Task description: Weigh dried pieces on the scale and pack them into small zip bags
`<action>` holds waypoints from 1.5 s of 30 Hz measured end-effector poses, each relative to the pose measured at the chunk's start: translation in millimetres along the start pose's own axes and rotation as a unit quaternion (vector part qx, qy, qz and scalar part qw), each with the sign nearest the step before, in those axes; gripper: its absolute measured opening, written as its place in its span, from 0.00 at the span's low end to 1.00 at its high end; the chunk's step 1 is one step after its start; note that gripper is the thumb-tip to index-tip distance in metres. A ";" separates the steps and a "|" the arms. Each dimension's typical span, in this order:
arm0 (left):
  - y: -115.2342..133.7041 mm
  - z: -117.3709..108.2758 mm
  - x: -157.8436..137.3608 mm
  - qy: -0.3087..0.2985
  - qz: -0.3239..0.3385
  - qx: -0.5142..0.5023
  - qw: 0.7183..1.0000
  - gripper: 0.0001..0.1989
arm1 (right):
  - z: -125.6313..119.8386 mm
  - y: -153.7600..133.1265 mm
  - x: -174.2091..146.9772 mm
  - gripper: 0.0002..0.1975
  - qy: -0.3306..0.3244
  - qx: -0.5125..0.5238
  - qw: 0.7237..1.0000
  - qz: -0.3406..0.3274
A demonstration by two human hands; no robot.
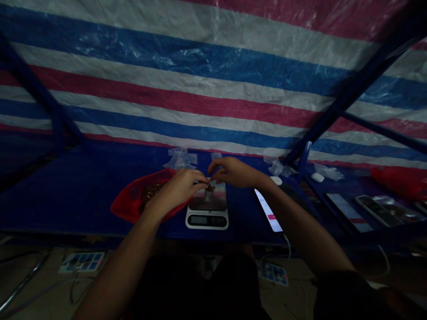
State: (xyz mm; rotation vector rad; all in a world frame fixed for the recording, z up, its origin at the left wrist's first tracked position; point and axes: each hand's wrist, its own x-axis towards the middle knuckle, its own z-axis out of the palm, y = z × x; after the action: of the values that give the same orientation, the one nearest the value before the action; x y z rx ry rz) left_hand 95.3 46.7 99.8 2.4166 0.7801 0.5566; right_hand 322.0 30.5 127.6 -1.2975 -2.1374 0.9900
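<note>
A small kitchen scale (pixel 207 221) with a white body and a lit display stands in front of me. On its metal plate sits a tiny pale cup (pixel 209 194) with brown bits at its top. My left hand (pixel 187 183) reaches over the plate from the left, its fingertips pinched together at the cup's rim; what they hold is too small to make out. Just above and right of the cup hovers my right hand (pixel 231 172), fingers curled with a gap between the tips. A red plastic bag (pixel 128 198) holding brown pieces (pixel 151 191) lies open, partly behind my left wrist.
A lit phone (pixel 268 211) with a cable lies right of the scale. Clear plastic bags (pixel 182 158) rest along the back of the blue table (pixel 90 186). More phones (pixel 350 212) and a red bag (pixel 400 180) are farther right. Blue metal bars (pixel 320 120) slant upward before a striped tarp (pixel 200 102).
</note>
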 end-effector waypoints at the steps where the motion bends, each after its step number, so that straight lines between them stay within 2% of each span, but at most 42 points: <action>1: 1.5 1.4 2.7 -0.009 0.003 0.004 1.000 0.11 | -0.9 2.6 -1.4 0.08 0.023 0.012 1.000 0.005; 5: 5.2 8.5 11.7 -0.029 0.013 0.040 0.999 0.11 | -3.3 15.0 -6.9 0.09 0.089 0.001 0.996 -0.006; 10: 8.1 11.2 14.6 -0.046 0.021 0.044 0.998 0.13 | -1.7 27.1 -13.8 0.08 0.084 -0.027 0.996 -0.017; 13: 12.7 2.7 11.0 -0.033 0.011 0.023 0.999 0.12 | 0.6 29.3 -16.8 0.08 0.081 -0.036 0.996 -0.025; 16: 9.4 -15.2 -1.0 0.002 -0.009 0.044 0.999 0.13 | 2.2 29.8 -19.2 0.08 0.078 -0.031 0.996 -0.028; 18: -2.2 -28.5 -15.1 0.010 -0.045 0.077 0.996 0.13 | 2.3 31.2 -20.7 0.07 0.083 -0.018 0.996 -0.023; 20: -19.7 -38.1 -32.1 -0.020 -0.108 0.106 0.988 0.12 | 2.1 35.1 -21.1 0.07 0.102 -0.001 0.995 -0.016; 22: -37.5 -40.8 -47.9 -0.062 -0.181 0.135 0.972 0.10 | 2.6 41.6 -18.7 0.07 0.140 0.017 0.990 -0.014; 24: -50.0 -36.7 -58.2 -0.084 -0.218 0.149 0.961 0.12 | 5.1 49.5 -12.5 0.08 0.190 0.036 0.981 -0.013; 27: -55.5 -24.8 -61.4 -0.092 -0.202 0.132 0.966 0.16 | 13.5 60.8 3.6 0.10 0.267 0.076 0.961 0.001; 30: -54.0 -17.2 -57.4 -0.097 -0.174 0.103 0.974 0.14 | 25.4 69.5 22.0 0.11 0.324 0.146 0.935 0.017; 34: -54.6 -19.1 -55.9 -0.104 -0.191 0.079 0.973 0.10 | 40.5 78.9 37.3 0.11 0.380 0.194 0.904 0.029; 37: -52.9 -21.4 -57.7 -0.103 -0.189 0.073 0.974 0.13 | 48.5 85.4 39.6 0.11 0.394 0.201 0.895 0.051; 40: -50.9 -19.5 -58.7 -0.109 -0.153 0.064 0.980 0.20 | 52.3 90.6 37.7 0.12 0.386 0.201 0.898 0.064; 45: -58.0 -16.8 -58.5 -0.107 -0.153 0.078 0.979 0.13 | 53.0 95.7 33.9 0.13 0.383 0.182 0.903 0.068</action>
State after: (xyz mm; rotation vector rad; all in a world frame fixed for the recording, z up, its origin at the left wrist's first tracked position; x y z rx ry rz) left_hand 19.2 56.0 65.5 2.3780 1.1077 0.1156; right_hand 324.5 71.2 20.5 -1.3524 -1.2172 0.7068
